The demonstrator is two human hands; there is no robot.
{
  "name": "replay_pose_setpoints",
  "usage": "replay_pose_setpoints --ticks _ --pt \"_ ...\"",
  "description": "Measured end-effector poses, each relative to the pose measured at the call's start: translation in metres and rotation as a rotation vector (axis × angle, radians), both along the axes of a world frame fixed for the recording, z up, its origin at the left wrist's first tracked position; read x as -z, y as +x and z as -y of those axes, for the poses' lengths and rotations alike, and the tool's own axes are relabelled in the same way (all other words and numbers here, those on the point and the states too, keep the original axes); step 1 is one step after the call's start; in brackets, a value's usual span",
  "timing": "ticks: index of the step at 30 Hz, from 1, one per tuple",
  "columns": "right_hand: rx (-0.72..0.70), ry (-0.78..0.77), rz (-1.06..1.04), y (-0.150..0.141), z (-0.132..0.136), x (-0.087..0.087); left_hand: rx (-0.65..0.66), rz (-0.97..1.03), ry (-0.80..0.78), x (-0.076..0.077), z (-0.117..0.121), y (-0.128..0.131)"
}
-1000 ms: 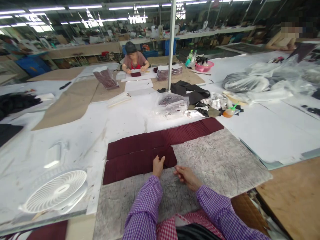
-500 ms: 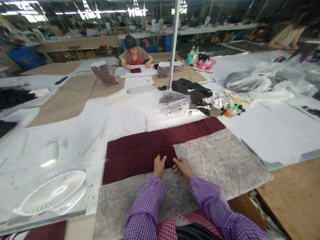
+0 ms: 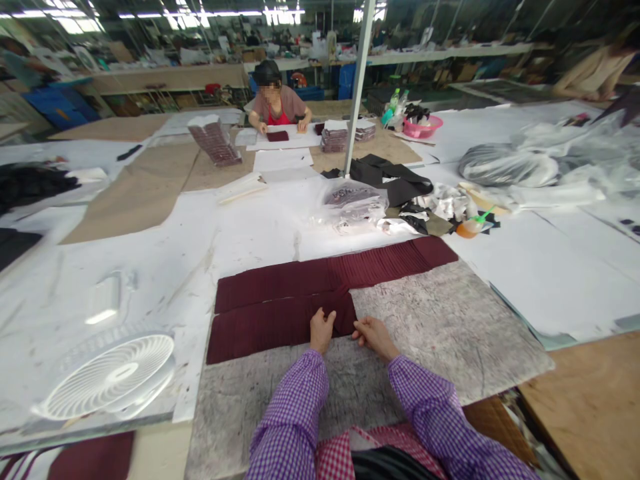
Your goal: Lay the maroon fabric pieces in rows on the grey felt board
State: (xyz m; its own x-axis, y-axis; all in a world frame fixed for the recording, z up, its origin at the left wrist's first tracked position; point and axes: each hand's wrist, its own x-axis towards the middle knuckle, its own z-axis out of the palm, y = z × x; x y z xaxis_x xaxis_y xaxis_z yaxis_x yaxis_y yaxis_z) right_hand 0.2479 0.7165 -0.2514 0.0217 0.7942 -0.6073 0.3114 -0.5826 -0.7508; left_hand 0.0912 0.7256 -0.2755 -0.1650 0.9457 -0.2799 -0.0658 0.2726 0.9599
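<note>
Two rows of overlapping maroon fabric pieces lie on a worn grey board [image 3: 425, 327]. The far row [image 3: 280, 283] runs longer to the right; the near row [image 3: 265, 327] ends by my hands. My left hand [image 3: 323, 329] rests on the right part of the near row, its thumb and forefinger a little apart against the cloth. At the right edge of that row, my right hand [image 3: 374, 337] has thumb and forefinger pinched together on the edge of the end fabric piece [image 3: 346, 313]. Its other fingers are curled under.
A white fan [image 3: 120, 373] is at the left. Beyond the rows lie a clear plastic bag [image 3: 355, 200], black fabric scraps [image 3: 390, 179] and an orange bottle with green nozzle [image 3: 469, 229]. A metal pole [image 3: 357, 93] rises there. A co-worker [image 3: 277, 107] sits across the table.
The view has shifted slightly, so most things sit a little to the right. My right hand stays at the end piece's edge, and my left hand stays on the row.
</note>
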Motion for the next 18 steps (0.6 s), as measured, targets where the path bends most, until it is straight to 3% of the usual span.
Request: replay_pose_setpoints --ticks 18 --pt "0.051 -0.111 -0.088 0.017 -0.003 -0.011 0.029 -0.063 0.026 0.002 -0.001 0.000"
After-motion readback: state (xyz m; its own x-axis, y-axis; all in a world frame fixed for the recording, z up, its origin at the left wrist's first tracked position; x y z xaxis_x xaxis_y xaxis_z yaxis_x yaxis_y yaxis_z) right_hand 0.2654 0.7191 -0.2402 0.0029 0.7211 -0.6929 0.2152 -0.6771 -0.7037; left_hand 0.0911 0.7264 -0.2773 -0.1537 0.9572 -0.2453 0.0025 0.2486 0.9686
